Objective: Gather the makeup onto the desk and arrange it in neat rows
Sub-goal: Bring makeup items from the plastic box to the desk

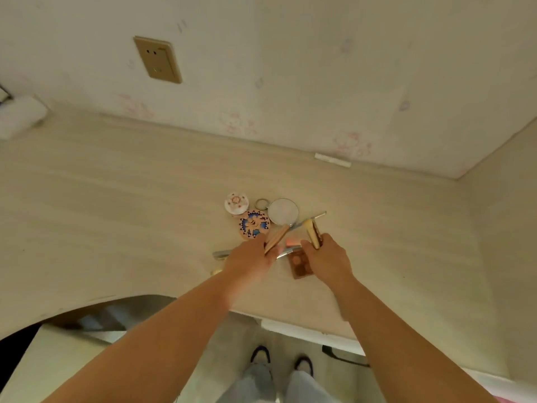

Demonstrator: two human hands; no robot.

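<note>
So both hands are over a little pile of makeup on the pale wood-grain desk [116, 199]. The left hand [247, 261] has its fingers curled round a tan wooden-looking stick [276, 238] that angles up toward a round white-faced compact mirror [283, 211]. The right hand [325, 258] grips a gold and brown tube [313, 234], fingers wrapped round its lower end. Between the two sets of fingers lies a silver metallic tube [286, 253], and just under the right thumb sits a brown square palette [299, 264]. Beyond the left fingertips: a round peach compact with a blue pattern [254, 225], touching a white round compact with red dots [236, 203]. No readable labels, too blurry
</note>
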